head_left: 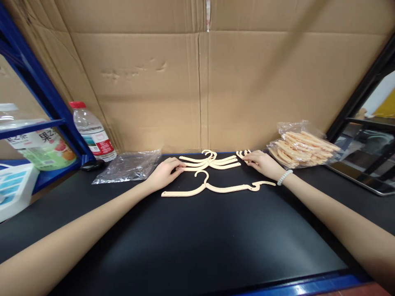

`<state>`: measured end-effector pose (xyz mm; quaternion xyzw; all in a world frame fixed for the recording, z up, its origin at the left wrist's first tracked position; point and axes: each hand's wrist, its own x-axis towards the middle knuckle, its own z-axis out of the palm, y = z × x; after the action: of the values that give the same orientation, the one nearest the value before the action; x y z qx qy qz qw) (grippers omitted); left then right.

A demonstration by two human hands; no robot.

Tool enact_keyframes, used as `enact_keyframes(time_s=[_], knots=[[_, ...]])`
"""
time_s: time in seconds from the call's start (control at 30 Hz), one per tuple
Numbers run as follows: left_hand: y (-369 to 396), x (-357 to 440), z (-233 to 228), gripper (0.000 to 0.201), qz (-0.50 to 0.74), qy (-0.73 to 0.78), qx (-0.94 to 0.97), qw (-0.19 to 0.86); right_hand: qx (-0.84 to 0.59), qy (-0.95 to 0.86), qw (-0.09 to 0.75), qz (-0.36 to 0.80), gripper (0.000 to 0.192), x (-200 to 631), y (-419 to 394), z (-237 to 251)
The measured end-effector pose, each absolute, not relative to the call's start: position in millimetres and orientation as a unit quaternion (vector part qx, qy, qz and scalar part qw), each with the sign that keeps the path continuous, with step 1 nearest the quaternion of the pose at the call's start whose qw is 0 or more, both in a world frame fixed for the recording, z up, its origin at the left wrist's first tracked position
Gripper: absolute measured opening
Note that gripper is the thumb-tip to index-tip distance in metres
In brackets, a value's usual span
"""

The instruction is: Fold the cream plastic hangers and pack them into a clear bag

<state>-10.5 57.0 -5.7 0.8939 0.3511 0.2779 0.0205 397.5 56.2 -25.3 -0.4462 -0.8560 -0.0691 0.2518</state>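
Note:
Several cream plastic hangers [212, 163] lie spread in a row at the back of the black tabletop, hooks pointing away from me. My left hand [165, 173] pinches the left arm ends of these hangers. To their right, my right hand [261, 163] has its fingertips closed on small cream hooked pieces [242, 153], partly covered by the fingers. Nearer to me lies one single hanger [188, 193] with its arms spread. A loose curved cream piece with a small hook [255, 187] meets its right end; whether they are joined is unclear.
A clear bag of cream hanger parts [302, 150] lies at the back right. At the left are a flat plastic bag [128, 165], a red-capped water bottle [94, 133], a black object [92, 165] and a white tray [18, 191]. Cardboard [148, 82] walls the back.

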Motion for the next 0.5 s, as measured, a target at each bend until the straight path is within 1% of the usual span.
enact_keyframes(time_s=[0.3, 0.5], knots=[[61, -10, -7, 0.021, 0.281, 0.356, 0.891, 0.031, -0.422, -0.861, 0.272, -0.087, 0.025, 396, 55, -24], [58, -8, -7, 0.019, 0.283, 0.365, 0.886, 0.038, -0.410, -0.846, 0.327, -0.100, 0.024, 388, 47, -18]])
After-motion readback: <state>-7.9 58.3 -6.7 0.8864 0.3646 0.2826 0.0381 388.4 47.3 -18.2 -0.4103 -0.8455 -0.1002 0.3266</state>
